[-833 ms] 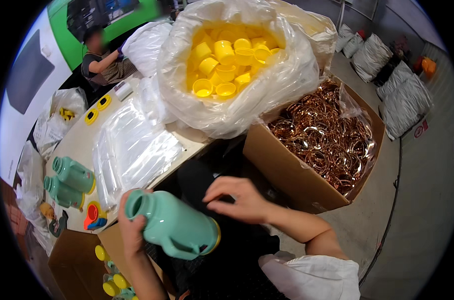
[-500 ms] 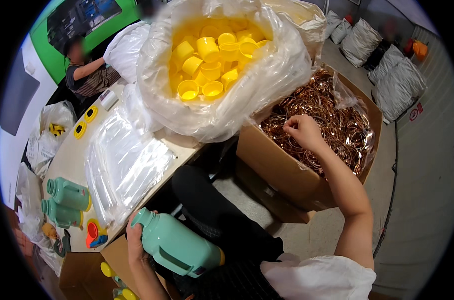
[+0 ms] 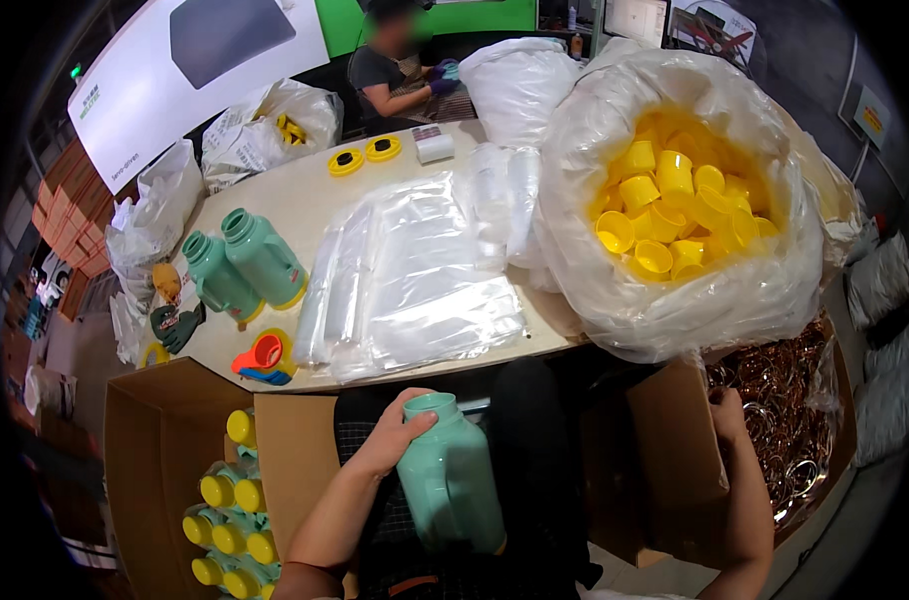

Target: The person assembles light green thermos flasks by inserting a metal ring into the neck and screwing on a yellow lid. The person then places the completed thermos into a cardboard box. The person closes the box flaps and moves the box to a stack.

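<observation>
My left hand (image 3: 397, 432) is wrapped round the neck of a mint-green vacuum flask body (image 3: 453, 485), which has a side handle and no lid and stands nearly upright at my lap. Over the near left part of a mass of copper-coloured metal rings (image 3: 790, 400) is my right hand (image 3: 728, 412), beside the wall of their cardboard box (image 3: 680, 430). Its fingers are curled closed; whatever they hold, if anything, cannot be made out. Two more green flasks, the nearer (image 3: 220, 275) and the farther (image 3: 265, 255), stand uncapped on the table's left.
Flat clear plastic bags (image 3: 425, 290) cover the middle of the table (image 3: 275, 195). A large bag (image 3: 585, 250) of yellow cups stands at right. Yellow-capped flasks (image 3: 230, 540) fill a carton (image 3: 140, 450) at lower left. A co-worker (image 3: 390, 75) sits beyond the table.
The view has swung left. My right hand has drawn back from the middle of the rings toward the box's near wall. The flask in my left hand is now more upright.
</observation>
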The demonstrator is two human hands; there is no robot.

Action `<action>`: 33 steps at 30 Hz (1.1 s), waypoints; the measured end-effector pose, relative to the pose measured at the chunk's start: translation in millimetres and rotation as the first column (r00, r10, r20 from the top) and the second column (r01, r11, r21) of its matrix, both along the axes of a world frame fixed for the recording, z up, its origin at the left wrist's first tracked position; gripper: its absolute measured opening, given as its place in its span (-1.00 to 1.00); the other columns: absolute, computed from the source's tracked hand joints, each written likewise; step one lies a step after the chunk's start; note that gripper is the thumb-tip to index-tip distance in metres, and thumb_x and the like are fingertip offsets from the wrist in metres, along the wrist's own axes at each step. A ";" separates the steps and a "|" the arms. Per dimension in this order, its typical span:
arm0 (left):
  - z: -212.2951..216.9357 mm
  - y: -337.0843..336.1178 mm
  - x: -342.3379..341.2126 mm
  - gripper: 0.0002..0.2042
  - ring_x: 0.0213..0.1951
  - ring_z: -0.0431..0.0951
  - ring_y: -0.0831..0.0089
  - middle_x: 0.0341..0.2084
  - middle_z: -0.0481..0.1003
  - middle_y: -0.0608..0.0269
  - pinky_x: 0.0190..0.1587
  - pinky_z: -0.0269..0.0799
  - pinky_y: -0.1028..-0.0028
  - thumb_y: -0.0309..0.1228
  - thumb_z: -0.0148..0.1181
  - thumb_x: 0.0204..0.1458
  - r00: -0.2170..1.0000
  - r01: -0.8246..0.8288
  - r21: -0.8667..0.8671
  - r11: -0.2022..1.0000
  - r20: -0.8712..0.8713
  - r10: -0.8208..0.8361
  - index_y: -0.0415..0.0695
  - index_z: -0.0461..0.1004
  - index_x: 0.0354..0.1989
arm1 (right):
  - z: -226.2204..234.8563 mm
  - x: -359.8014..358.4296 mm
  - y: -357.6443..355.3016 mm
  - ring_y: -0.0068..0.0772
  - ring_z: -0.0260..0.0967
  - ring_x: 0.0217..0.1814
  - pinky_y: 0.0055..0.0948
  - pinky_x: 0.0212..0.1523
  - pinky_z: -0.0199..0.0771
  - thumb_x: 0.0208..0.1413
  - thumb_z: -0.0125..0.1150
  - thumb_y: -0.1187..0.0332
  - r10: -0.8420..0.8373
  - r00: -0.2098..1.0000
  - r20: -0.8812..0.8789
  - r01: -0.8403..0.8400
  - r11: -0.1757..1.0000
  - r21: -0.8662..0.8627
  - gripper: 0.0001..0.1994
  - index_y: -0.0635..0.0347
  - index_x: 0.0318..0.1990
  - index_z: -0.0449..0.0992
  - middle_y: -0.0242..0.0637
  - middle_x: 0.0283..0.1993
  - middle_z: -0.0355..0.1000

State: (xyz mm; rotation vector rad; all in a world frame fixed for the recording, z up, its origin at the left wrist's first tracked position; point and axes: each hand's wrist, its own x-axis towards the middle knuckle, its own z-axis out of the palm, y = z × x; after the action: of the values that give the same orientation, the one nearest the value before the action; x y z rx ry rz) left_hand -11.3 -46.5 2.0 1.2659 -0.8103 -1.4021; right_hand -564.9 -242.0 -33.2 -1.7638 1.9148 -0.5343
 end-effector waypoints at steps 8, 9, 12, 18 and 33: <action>-9.1 -1.2 0.7 -0.57 0.04 0.44 0.45 -0.02 0.46 0.23 0.13 0.38 0.39 -0.27 0.21 0.22 1.000 -0.008 0.025 1.000 -0.030 0.009 -0.17 0.33 0.19 | 19.7 0.4 5.8 -0.28 0.47 -0.40 -0.33 -0.30 0.46 -0.01 0.31 0.51 0.026 0.994 -0.109 -0.036 0.995 -0.092 -0.90 0.37 -0.39 0.53 -0.10 -0.44 0.51; -10.1 -2.3 -0.5 -0.55 0.05 0.45 0.44 0.00 0.46 0.22 0.15 0.37 0.39 -0.25 0.21 0.21 0.999 -0.004 0.009 1.000 -0.040 0.004 -0.18 0.32 0.20 | 26.3 -1.9 9.1 -0.24 0.47 -0.36 -0.31 -0.26 0.46 0.01 0.29 0.52 0.019 0.993 -0.119 -0.037 0.988 -0.149 -0.91 0.36 -0.36 0.52 -0.09 -0.41 0.50; -12.0 -3.0 -1.6 -0.51 0.08 0.45 0.43 0.03 0.47 0.22 0.19 0.36 0.38 -0.21 0.21 0.20 0.999 0.002 -0.014 1.000 -0.042 -0.003 -0.19 0.32 0.22 | 75.0 21.3 21.3 -0.17 0.45 -0.28 -0.26 -0.17 0.45 0.11 0.22 0.56 -0.023 0.983 -0.182 -0.017 0.977 -0.214 -0.92 0.29 -0.25 0.48 -0.08 -0.31 0.46; -16.6 -7.3 1.1 -0.47 0.12 0.43 0.40 0.07 0.45 0.19 0.23 0.32 0.36 -0.17 0.19 0.22 0.999 0.046 -0.030 0.998 -0.021 -0.047 -0.20 0.28 0.27 | 93.3 100.5 49.9 -0.35 0.33 -0.17 -0.41 -0.13 0.35 0.22 0.17 0.53 -0.017 0.993 0.116 0.100 0.637 -0.764 -0.92 0.25 -0.15 0.50 -0.28 -0.20 0.41; -30.1 -3.1 -19.3 -0.66 0.06 0.46 0.42 0.02 0.48 0.17 0.18 0.34 0.39 -0.46 0.05 0.21 0.983 -0.175 -0.278 0.945 0.009 0.185 -0.24 0.41 0.15 | 1.9 365.9 97.4 -0.58 0.26 -0.16 -0.58 -0.11 0.26 -0.02 0.41 0.55 0.474 0.131 0.871 -0.502 0.789 -0.354 -0.80 0.19 -0.30 0.47 -0.41 -0.22 0.28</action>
State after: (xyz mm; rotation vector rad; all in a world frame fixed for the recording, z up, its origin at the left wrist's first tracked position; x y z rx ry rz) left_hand -30.6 -49.6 -28.0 1.1190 -0.8585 -1.0821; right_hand -199.0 -144.6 -31.3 -1.3541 0.4123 -0.9761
